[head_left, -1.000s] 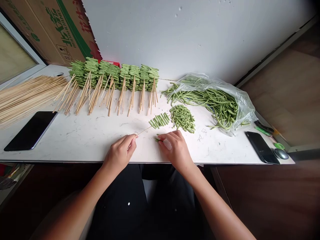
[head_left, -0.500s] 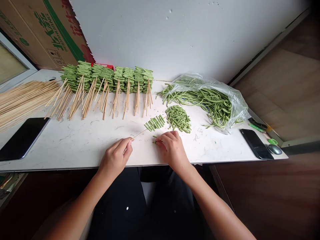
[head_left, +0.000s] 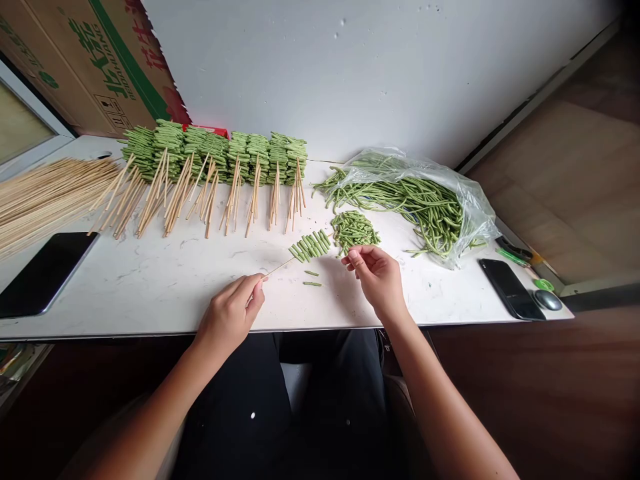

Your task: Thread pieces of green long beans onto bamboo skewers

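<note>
My left hand [head_left: 233, 308] pinches the bare end of a bamboo skewer [head_left: 277, 268]. Cut green bean pieces [head_left: 310, 246] are threaded side by side along the skewer's far part, low over the counter. My right hand [head_left: 376, 273] is at the near edge of a heap of cut bean pieces [head_left: 355, 230], thumb and fingertips drawn together. Whether a piece is between those fingertips I cannot make out. Two loose bean pieces [head_left: 313, 284] lie on the counter between the hands, below the threaded ones.
Finished bean skewers [head_left: 215, 150] are stacked along the wall, sticks pointing at me. Bare skewers [head_left: 45, 197] and a black tablet [head_left: 47, 273] lie left. To the right are long beans [head_left: 415, 200] in a clear plastic bag [head_left: 477, 200], a phone [head_left: 510, 288] and a mouse-like object [head_left: 548, 300].
My right hand has moved up and right from the loose pieces to the heap, leaving two pieces on the counter. The left hand and skewer have hardly moved.
</note>
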Demonstrator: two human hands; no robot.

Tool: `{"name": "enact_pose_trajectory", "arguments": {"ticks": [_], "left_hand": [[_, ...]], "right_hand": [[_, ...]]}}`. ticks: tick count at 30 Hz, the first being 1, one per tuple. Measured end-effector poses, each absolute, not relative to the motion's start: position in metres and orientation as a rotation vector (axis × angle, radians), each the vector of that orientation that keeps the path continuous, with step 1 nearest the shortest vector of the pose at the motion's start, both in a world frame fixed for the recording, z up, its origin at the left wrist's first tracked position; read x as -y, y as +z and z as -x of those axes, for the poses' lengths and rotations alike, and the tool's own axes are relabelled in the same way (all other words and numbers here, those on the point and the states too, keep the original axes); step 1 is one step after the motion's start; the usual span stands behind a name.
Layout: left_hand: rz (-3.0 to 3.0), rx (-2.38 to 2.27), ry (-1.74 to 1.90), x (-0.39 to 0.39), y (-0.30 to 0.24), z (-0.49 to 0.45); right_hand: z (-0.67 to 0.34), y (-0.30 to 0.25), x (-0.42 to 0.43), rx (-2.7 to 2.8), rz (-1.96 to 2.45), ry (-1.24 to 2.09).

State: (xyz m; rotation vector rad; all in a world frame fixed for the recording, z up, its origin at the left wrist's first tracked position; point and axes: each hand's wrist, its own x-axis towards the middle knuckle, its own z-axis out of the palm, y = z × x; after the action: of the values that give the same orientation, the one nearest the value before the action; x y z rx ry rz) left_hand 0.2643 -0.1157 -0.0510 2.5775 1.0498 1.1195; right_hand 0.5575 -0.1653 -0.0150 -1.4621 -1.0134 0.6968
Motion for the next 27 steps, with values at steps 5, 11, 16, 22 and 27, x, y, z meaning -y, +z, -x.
{"name": "enact_pose_trajectory", "arguments": {"ticks": [5,11,16,22,27], "left_hand": [[-2.610,-1.027,1.130,0.116,-0.051,-0.265],[-2.669,-0.968,1.114,0.115,-0.057,-0.263],[-2.679,-0.947,1.074,0.115,-0.058,-0.262],[-2.689,-0.947,1.064,0.115,-0.058,-0.262],[-2.691,-0.944,1.085,0.115,-0.058,-0.263]], "right_hand": [[-0.556,-0.011,0.164,0.750,1.268,1.002],[-0.560,-0.008,0.165,0.599,1.147,1.099],[-0.558,-0.005,0.166,0.600,1.111,1.091],[-0.553,-0.005,0.167,0.652,1.100,1.090],[-0.554,-0.007,0.168,0.786,1.184,0.964]]}}
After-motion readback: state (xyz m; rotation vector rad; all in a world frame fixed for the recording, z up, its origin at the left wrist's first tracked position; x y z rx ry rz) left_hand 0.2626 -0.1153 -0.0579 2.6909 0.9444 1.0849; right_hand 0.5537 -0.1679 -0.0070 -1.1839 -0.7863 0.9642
